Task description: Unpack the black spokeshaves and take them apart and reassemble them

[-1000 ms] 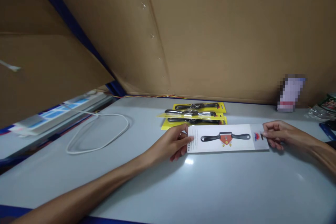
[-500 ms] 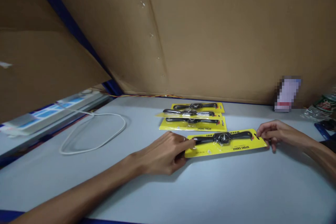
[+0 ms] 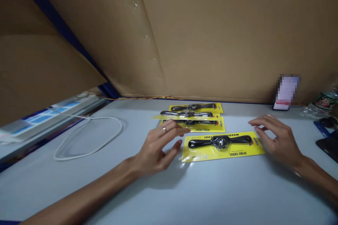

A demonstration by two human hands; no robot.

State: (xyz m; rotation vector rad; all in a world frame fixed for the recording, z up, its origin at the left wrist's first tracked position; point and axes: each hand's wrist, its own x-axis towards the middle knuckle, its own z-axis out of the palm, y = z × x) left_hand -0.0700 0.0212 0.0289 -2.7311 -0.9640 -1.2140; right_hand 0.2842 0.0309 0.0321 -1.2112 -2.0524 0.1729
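A packaged spokeshave (image 3: 221, 147) lies on the table between my hands, its black tool under clear plastic on a yellow card. The printing on it reads upside down. At the card's left end, my left hand (image 3: 161, 146) hovers open with fingers apart and a ring on one finger. My right hand (image 3: 278, 142) is by the right end, open and holding nothing, its fingers bent. Behind, several more packaged spokeshaves (image 3: 186, 114) lie overlapping in a pile, partly hidden by my left fingers at the front.
On the left, a white cable (image 3: 87, 156) loops over the grey tabletop (image 3: 200, 197) near a white power strip (image 3: 52, 116). A phone (image 3: 286, 91) leans against the cardboard wall (image 3: 211, 35). A clear plastic bottle (image 3: 322, 105) and dark objects sit at the right edge.
The packaged spokeshave has been turned from its white back to its yellow front and laid on the table. Both hands have let go of it and drawn slightly apart from it.
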